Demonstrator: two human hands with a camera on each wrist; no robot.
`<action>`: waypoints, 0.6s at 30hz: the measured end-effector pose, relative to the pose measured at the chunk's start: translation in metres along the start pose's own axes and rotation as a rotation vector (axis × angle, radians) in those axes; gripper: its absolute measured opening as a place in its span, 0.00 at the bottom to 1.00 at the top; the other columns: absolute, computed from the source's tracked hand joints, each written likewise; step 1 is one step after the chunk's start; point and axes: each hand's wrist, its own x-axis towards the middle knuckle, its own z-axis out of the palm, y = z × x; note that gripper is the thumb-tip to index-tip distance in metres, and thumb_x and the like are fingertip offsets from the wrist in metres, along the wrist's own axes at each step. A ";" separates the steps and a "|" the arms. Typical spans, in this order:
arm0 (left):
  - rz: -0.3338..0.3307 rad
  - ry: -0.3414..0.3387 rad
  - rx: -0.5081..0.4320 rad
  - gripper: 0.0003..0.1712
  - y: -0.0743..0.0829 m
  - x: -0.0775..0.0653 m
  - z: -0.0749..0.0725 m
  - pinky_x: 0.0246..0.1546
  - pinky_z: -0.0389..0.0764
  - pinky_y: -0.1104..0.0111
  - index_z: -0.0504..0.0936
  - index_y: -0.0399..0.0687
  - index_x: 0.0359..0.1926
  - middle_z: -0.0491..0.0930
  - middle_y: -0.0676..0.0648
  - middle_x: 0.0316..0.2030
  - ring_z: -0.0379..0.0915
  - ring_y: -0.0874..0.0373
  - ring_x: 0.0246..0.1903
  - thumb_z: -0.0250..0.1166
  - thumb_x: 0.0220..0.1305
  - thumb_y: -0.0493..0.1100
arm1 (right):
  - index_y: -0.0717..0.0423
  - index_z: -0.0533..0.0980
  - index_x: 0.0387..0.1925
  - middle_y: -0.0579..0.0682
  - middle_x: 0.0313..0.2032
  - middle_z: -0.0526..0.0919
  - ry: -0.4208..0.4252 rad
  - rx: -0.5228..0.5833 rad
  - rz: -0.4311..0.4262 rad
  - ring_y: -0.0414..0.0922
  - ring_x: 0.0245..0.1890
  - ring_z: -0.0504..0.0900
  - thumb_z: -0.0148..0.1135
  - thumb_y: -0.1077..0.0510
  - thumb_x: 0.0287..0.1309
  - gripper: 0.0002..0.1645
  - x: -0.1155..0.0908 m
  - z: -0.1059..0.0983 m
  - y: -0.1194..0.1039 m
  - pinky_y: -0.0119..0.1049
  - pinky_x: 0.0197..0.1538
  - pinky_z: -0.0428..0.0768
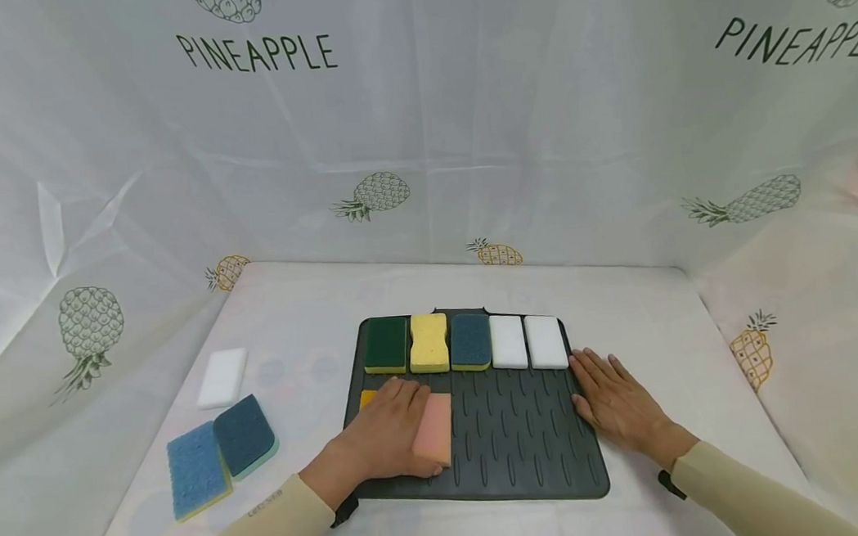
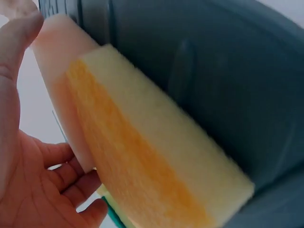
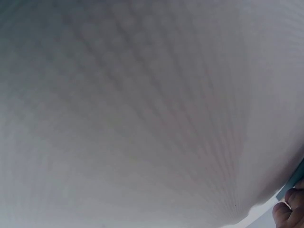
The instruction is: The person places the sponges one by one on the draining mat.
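Note:
On the dark grey ribbed mat [image 1: 529, 450], my left hand [image 1: 380, 439] grips a pink sponge [image 1: 434, 432], thumb at its near end and fingers at the far end. Right beside it lies an orange-and-cream sponge [image 2: 156, 137], mostly covered by the hand in the head view. My right hand [image 1: 617, 400] rests flat on the table, fingertips at the mat's right edge. Along the mat's back stand a dark green sponge [image 1: 385, 344], a yellow sponge [image 1: 429, 343], a dark blue sponge [image 1: 470, 342] and two white sponges [image 1: 508, 342].
Left of the mat on the white table [image 1: 291, 309] lie a white block [image 1: 223, 378], a dark blue sponge [image 1: 246, 431] and a light blue sponge [image 1: 198, 471], the two blue ones touching. A pineapple-print sheet [image 1: 464, 118] hangs behind the table and at its sides.

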 end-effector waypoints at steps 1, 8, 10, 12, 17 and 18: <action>0.000 -0.012 -0.005 0.64 -0.001 0.000 0.000 0.77 0.65 0.52 0.68 0.38 0.75 0.73 0.42 0.68 0.68 0.47 0.68 0.70 0.54 0.80 | 0.69 0.59 0.79 0.64 0.79 0.62 -0.004 -0.001 0.001 0.63 0.80 0.60 0.52 0.47 0.78 0.41 0.000 0.000 0.000 0.62 0.80 0.56; 0.015 -0.034 0.004 0.62 -0.003 -0.002 0.000 0.79 0.62 0.52 0.68 0.37 0.75 0.73 0.42 0.68 0.68 0.48 0.70 0.73 0.53 0.76 | 0.69 0.59 0.79 0.64 0.79 0.63 -0.001 -0.012 -0.002 0.62 0.80 0.60 0.52 0.46 0.78 0.41 0.000 0.000 0.001 0.62 0.80 0.56; 0.016 -0.032 0.000 0.62 -0.003 -0.002 0.000 0.80 0.62 0.52 0.68 0.37 0.75 0.73 0.42 0.68 0.68 0.48 0.70 0.73 0.54 0.76 | 0.69 0.60 0.78 0.64 0.78 0.64 0.019 -0.009 -0.010 0.63 0.79 0.62 0.53 0.47 0.78 0.41 0.000 0.000 0.000 0.62 0.79 0.58; 0.013 -0.032 0.000 0.61 -0.002 -0.002 0.001 0.80 0.61 0.52 0.68 0.38 0.75 0.73 0.42 0.68 0.67 0.48 0.70 0.73 0.53 0.75 | 0.69 0.62 0.78 0.65 0.77 0.65 0.043 -0.005 -0.018 0.63 0.78 0.63 0.54 0.47 0.77 0.40 0.000 0.000 0.000 0.62 0.78 0.60; 0.006 -0.037 0.008 0.62 -0.003 -0.001 0.002 0.80 0.61 0.52 0.67 0.38 0.76 0.72 0.41 0.69 0.66 0.48 0.71 0.73 0.54 0.76 | 0.69 0.62 0.77 0.65 0.77 0.66 0.055 -0.004 -0.018 0.63 0.78 0.64 0.55 0.47 0.77 0.40 0.000 0.000 -0.001 0.62 0.78 0.61; 0.004 -0.039 0.006 0.63 -0.004 0.000 0.003 0.80 0.60 0.52 0.67 0.38 0.76 0.71 0.41 0.70 0.66 0.48 0.72 0.73 0.54 0.76 | 0.69 0.62 0.78 0.65 0.77 0.66 0.046 -0.005 -0.015 0.63 0.78 0.63 0.55 0.47 0.77 0.40 0.000 0.000 -0.001 0.62 0.78 0.60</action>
